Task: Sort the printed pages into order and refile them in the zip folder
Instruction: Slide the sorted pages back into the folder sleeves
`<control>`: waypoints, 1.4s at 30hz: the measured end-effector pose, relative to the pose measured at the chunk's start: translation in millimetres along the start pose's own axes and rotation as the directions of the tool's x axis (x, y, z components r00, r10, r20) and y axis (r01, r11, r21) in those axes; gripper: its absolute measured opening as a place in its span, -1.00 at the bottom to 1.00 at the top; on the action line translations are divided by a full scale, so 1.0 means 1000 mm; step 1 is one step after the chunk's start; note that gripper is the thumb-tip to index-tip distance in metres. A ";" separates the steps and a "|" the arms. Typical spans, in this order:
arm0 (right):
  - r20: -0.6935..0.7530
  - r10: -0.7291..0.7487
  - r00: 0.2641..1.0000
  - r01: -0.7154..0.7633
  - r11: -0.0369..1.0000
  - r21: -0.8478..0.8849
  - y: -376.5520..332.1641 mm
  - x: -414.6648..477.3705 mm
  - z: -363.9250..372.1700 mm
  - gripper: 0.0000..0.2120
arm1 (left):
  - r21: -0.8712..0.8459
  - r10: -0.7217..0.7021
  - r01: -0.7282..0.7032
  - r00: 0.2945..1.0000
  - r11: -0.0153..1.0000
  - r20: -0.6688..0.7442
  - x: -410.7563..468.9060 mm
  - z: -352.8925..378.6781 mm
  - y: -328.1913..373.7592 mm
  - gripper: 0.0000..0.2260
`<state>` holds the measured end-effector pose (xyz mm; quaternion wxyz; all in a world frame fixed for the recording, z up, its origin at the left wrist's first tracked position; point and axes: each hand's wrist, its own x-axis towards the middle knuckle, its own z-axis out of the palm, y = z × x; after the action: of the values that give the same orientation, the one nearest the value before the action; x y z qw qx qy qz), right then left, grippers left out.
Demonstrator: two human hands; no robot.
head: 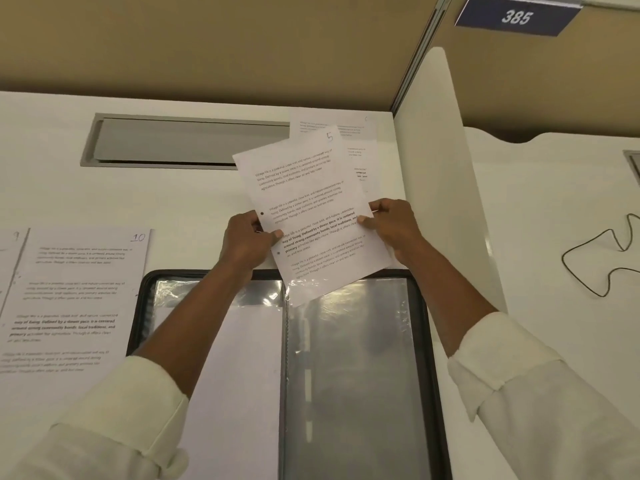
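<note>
Two loose sheets lie at the left edge of the frame: page 9 (8,258), cut off by the frame, and page 10 (83,292), flat on the desk (52,168) just beside the folder's left rim, likely laid out in order to wait their turn.

One grey slot (180,140) sits in the desk at upper centre-left, unused.

One left hand (247,242) pinches the left edge of page 5 (311,202), thumb on top.

Page 5 is held tilted at centre frame. Its lower corner appears tucked under the film at the mouth of the right pocket (353,375), so the two-handed hold probably keeps it taut for sliding down.

One folder (424,341) lies open and flat at lower centre. Its left pocket (242,375) holds a white sheet; the right pocket looks otherwise empty.

One stack (360,133) of further pages lies at upper centre-right, partly hidden behind page 5.

One right hand (394,226) pinches page 5's right edge, thumb on the print.

One white divider (440,168) stands just right of that hand and limits swing that way. Room is freer toward the left and the slot.

One cord (606,258) lies at far right, beyond the divider and well apart.
</note>
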<state>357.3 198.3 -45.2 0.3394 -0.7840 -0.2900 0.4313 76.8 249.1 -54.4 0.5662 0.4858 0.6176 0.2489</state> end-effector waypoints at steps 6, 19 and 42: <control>0.050 -0.010 0.999 0.032 0.892 -0.451 0.010 -0.014 -0.020 -0.76 | 0.112 0.067 -0.071 0.997 0.991 0.041 -0.002 0.006 0.002 -0.72; 0.025 0.171 0.985 -0.153 0.930 -0.335 0.038 -0.027 -0.033 -0.73 | 0.075 0.070 -0.073 0.997 0.994 0.044 -0.007 0.013 0.010 -0.72; -0.002 0.107 0.994 -0.105 0.972 -0.211 0.045 -0.033 -0.032 -0.83 | 0.015 0.046 -0.046 0.999 0.999 -0.006 -0.001 0.020 0.014 -0.77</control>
<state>377.5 138.0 -51.6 0.2295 -0.8278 -0.2934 0.4195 100.3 248.6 -47.0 0.5546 0.5033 0.6099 0.2590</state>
